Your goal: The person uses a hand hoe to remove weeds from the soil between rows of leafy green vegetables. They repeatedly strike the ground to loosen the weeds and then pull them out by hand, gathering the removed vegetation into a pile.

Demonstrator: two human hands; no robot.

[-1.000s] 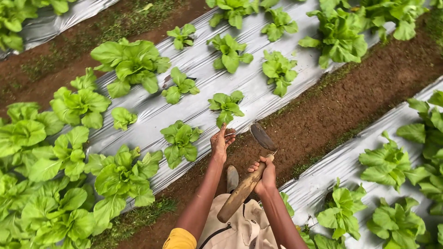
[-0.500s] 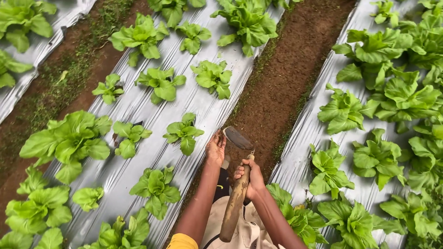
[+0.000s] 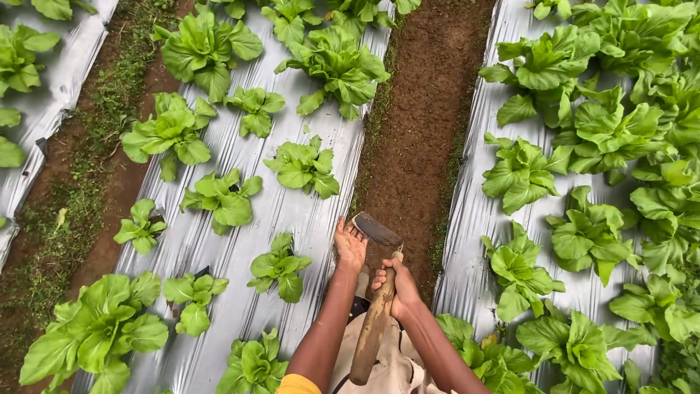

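Now right hand (image 3: 399, 290) grips the hoe (image 3: 375, 306) (muddy handle); left hand (image 3: 349, 246) spread, apparently touching its blade.

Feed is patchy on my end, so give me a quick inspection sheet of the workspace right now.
Surface: bare soil path between beds under silver sheeting.
Job's things: hoe, blade raised over the path.
Clutter: weeds along the far-left furrow.
Grippers: right hand grips the hoe handle; left hand open, palm up, beside the blade.
Cables: nothing seen.
Surroundings: leafy greens in rows on both beds.
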